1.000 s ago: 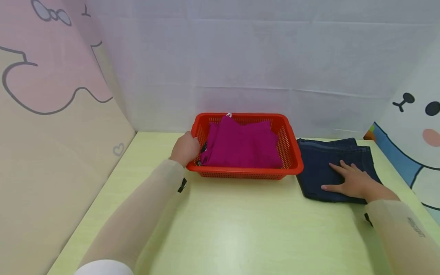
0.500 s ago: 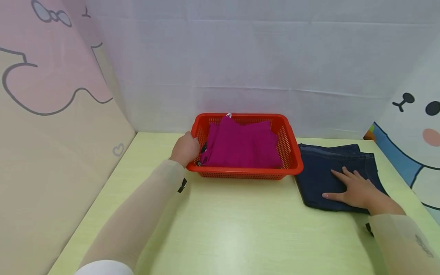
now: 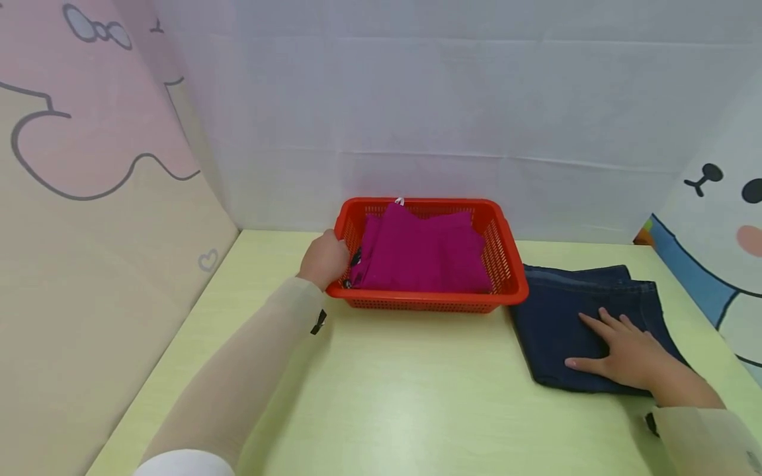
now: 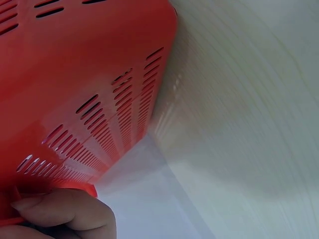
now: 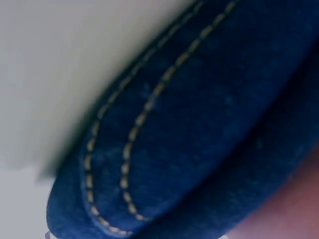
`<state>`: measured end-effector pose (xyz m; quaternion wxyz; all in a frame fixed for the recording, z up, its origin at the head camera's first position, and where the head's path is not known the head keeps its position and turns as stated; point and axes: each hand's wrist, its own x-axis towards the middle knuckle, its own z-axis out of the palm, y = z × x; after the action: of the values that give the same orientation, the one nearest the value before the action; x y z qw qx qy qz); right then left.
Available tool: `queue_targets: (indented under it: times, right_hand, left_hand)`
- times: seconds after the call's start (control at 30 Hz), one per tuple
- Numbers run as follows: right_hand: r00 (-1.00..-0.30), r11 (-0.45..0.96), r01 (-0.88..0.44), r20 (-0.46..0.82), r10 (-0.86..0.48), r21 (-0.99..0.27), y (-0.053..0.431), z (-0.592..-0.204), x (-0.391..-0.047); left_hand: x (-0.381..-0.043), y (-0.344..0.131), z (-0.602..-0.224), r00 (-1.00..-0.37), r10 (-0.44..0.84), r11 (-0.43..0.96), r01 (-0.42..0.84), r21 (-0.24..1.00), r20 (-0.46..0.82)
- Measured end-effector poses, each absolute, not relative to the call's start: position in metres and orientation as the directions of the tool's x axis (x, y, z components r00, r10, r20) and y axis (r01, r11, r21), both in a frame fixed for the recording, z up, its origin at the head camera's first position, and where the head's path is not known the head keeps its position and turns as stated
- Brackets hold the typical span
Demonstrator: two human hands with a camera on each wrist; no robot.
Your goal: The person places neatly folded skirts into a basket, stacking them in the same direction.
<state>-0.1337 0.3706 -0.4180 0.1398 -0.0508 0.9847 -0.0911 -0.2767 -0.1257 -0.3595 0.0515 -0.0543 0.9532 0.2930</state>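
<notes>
A red plastic basket (image 3: pixel 417 301) stands against the back wall, with folded magenta cloth (image 3: pixel 417 254) inside it. My left hand (image 3: pixel 324 259) grips its left rim; in the left wrist view the fingers (image 4: pixel 70 211) curl round the basket's edge beside its slotted wall (image 4: pixel 99 99). To the right lie folded dark blue jeans (image 3: pixel 562 330). My right hand (image 3: pixel 631 354) rests on top of them with fingers spread and straight. Double yellow stitching on the jeans (image 5: pixel 199 124) fills the right wrist view. The jeans' far left corner lies right by the basket's right end.
The pale yellow-green table (image 3: pixel 405 396) is bounded by a white sheet (image 3: pixel 417 119) at the back. Walls with cartoon prints stand on the left (image 3: pixel 107 264) and right (image 3: pixel 732 231).
The jeans have slid toward me along the table under my right hand, which moved with them. My left hand and the basket have stayed in place.
</notes>
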Motion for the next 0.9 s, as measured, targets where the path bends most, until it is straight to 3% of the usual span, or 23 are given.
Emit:
queue_targets:
  times: [0.9]
  right_hand:
    - [-0.961,0.980,-0.054,-0.256,-0.103,-0.191,0.363,-0.426,-0.090]
  left_hand:
    - [-0.275,-0.124,-0.358,-0.988,-0.072,0.818,-0.138,0.558,-0.138]
